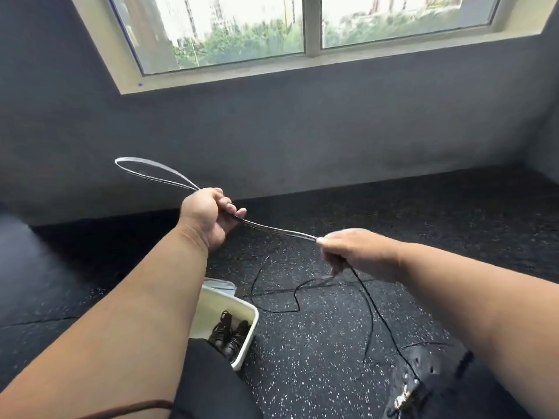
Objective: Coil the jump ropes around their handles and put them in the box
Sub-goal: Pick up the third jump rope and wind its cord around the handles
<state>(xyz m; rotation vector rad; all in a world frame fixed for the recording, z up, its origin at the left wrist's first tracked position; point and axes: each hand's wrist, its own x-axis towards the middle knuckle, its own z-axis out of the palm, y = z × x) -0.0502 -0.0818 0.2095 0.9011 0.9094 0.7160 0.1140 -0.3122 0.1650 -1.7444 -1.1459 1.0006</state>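
My left hand (208, 216) is raised and closed around a jump rope, gripping what looks like its dark handle. A loop of the rope (151, 170) sticks out to the upper left of that fist. From the fist, strands of the rope run taut to my right hand (357, 252), which pinches them. Below my right hand the thin black rope trails down and lies in loose curves on the floor (290, 297). A cream plastic box (242, 309) stands on the floor under my left forearm, with coiled dark ropes (230, 331) inside.
The floor is black speckled rubber matting (317, 358). A dark grey wall (302, 131) with a window (272, 25) rises ahead. My legs in dark clothing (211, 382) fill the bottom of the view.
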